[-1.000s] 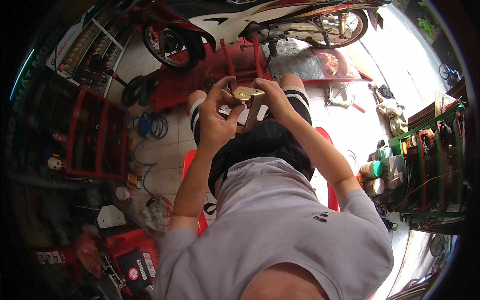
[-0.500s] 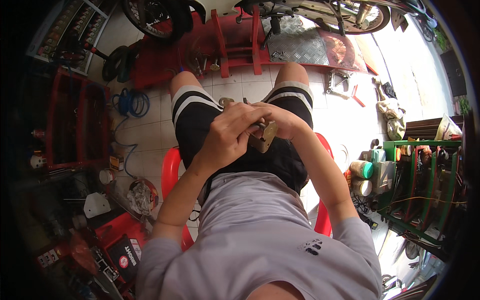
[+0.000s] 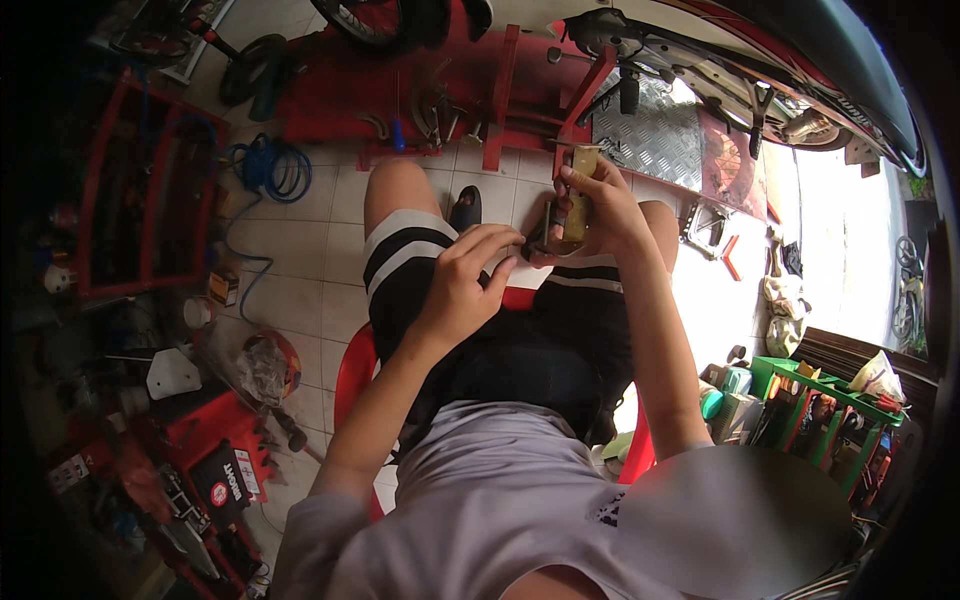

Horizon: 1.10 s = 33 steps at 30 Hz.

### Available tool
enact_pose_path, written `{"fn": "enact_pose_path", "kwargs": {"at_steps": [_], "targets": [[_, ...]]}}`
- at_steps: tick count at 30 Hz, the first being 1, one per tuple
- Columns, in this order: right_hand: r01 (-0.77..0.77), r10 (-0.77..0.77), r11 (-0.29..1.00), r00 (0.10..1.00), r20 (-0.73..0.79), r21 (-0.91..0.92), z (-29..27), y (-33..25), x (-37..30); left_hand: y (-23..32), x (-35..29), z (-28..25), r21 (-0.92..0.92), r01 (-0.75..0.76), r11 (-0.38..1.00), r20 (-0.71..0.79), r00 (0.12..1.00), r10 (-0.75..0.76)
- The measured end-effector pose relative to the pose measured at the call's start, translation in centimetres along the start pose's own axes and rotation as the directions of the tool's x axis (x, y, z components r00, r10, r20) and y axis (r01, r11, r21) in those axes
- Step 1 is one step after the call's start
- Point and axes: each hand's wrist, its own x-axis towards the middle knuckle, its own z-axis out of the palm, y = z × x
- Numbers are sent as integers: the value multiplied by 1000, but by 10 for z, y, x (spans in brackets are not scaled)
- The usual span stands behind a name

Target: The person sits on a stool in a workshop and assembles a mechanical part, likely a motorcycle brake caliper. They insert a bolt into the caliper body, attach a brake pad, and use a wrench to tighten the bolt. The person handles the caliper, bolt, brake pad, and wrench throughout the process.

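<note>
In my right hand (image 3: 614, 216) is a brass-coloured metal bracket (image 3: 579, 222) with flat end plates, held upright above my right knee. My thumb presses on its upper part and the other fingers reach round behind and below it. Dark smudges or dark small parts show along its left side; which, I cannot tell. My left hand (image 3: 462, 282) hovers to the left of the bracket, thumb and fingers apart. Its fingertips come close to the bracket's lower left edge, and nothing shows in its grasp.
Ahead lies a red motorcycle lift (image 3: 340, 85) with a blue-handled screwdriver (image 3: 398, 137) and metal parts near its edge. A motorcycle (image 3: 720, 85) stands beyond. Blue hose (image 3: 285, 170) coils at left, beside a red rack (image 3: 145, 220). At right is a green tool rack (image 3: 800, 385).
My hands were together over my lap, both on the bracket. Now my right hand has carried it forward and right, while my left hand has come off it. The view has shifted too.
</note>
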Motion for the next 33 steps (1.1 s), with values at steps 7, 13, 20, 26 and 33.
{"fn": "enact_pose_path", "kwargs": {"at_steps": [7,13,20,26,33], "targets": [[178,-160,571,982,104,-801,-31,16,147,-70,65,-17,61,280,958,156,945,-286],[-16,37,520,999,4,-854,-46,50,192,-212,176,2,496,354,793,476,653,-589],[-133,88,769,991,-103,-626,-27,8,186,-411,238,89,682,195,705,178,891,-418],[-136,72,830,988,-137,-541,-43,-1,195,-468,256,134,707,109,698,-7,989,-146],[-26,-40,899,989,-141,-436,-53,11,200,-465,272,108,710,23,704,-74,996,41]]}}
